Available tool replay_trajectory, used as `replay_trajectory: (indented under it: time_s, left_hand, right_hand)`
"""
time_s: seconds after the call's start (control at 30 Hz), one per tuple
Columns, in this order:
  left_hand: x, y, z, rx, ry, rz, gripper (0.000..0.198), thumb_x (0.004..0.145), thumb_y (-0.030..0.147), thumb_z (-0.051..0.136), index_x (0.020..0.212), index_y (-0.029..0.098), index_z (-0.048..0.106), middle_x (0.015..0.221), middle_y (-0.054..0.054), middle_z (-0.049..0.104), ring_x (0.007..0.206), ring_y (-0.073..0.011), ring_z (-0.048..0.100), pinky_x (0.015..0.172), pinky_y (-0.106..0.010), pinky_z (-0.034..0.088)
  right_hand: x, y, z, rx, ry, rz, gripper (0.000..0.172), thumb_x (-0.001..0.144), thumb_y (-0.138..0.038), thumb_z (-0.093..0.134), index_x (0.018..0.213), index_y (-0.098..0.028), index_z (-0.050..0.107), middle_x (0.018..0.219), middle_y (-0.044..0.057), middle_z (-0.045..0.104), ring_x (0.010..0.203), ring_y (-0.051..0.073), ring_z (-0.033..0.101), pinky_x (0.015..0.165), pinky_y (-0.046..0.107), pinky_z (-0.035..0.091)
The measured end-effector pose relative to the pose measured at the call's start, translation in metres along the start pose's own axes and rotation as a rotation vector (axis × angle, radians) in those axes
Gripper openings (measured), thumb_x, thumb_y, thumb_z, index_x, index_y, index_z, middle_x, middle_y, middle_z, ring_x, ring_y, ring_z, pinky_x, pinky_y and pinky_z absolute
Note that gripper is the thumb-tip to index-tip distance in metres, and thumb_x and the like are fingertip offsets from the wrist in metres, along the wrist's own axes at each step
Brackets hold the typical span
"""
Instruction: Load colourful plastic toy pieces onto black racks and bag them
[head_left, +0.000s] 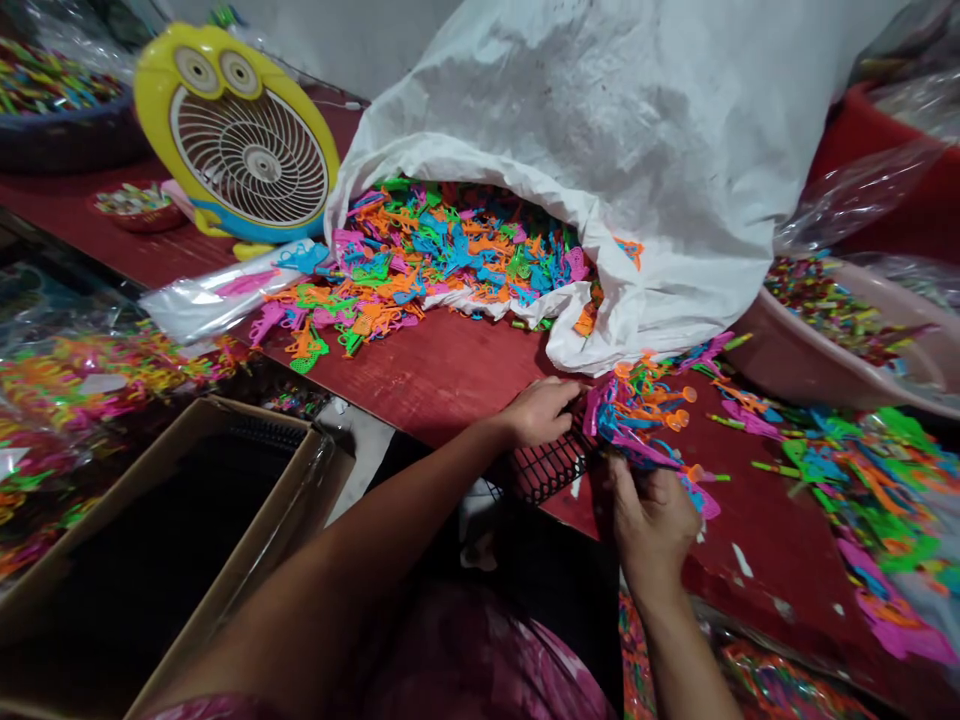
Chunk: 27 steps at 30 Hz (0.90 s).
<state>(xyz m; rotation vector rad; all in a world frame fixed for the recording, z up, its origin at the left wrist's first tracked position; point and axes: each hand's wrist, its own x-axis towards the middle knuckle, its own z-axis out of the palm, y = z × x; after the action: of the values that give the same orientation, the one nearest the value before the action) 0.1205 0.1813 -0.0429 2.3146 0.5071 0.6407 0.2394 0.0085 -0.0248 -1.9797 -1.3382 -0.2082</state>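
The sack of plastic pieces, carton and filled basin suggest a workshop.

Head camera: facing forward and down

Single view. Camera is sitting above and behind the left hand and right hand, looking out along the forearms. It is viewing both hands from near, placing them around mid-frame, and is also taking in the red table around them and the white sack beyond.
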Motion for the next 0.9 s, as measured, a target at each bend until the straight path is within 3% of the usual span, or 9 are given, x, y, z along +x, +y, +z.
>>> replay_trajectory:
  time_s: [0.23,0.43,0.53,0.9]
  left_hand:
    - [0.000,0.001,0.000,0.023,0.021,-0.009,0.038,0.079,0.013,0.048,0.115,0.019,0.058,0.104,-0.007,0.067,0.098,-0.0230,0.059,0.088,-0.035,0.049]
    - [-0.001,0.004,-0.002,0.019,0.012,0.014,0.039,0.080,0.011,0.047,0.118,0.017,0.056,0.115,-0.009,0.066,0.106,-0.0238,0.058,0.095,-0.037,0.047]
    - [-0.001,0.005,-0.003,0.012,0.014,-0.002,0.037,0.081,0.010,0.046,0.115,0.016,0.058,0.113,-0.009,0.067,0.105,-0.0231,0.058,0.095,-0.036,0.047]
    - [-0.002,0.007,-0.003,-0.015,0.012,-0.020,0.037,0.083,0.012,0.047,0.118,0.017,0.058,0.114,-0.009,0.067,0.106,-0.0238,0.058,0.096,-0.037,0.046]
  right_hand:
    - [0.004,-0.010,-0.004,-0.151,-0.022,-0.083,0.042,0.095,-0.049,0.046,0.062,-0.023,0.043,0.056,-0.002,0.042,0.052,0.013,0.037,0.055,0.029,0.027]
    - [0.008,0.006,-0.009,-0.012,-0.132,-0.018,0.042,0.094,-0.051,0.050,0.064,-0.021,0.051,0.056,0.000,0.053,0.051,0.014,0.047,0.055,0.027,0.033]
    - [0.009,0.013,-0.010,0.014,-0.137,0.000,0.044,0.092,-0.052,0.051,0.061,-0.022,0.051,0.053,-0.001,0.052,0.049,0.013,0.045,0.053,0.027,0.033]
    - [0.013,0.009,-0.014,-0.273,-0.150,-0.169,0.054,0.094,-0.054,0.039,0.051,-0.023,0.039,0.045,-0.001,0.038,0.044,0.012,0.033,0.050,0.029,0.023]
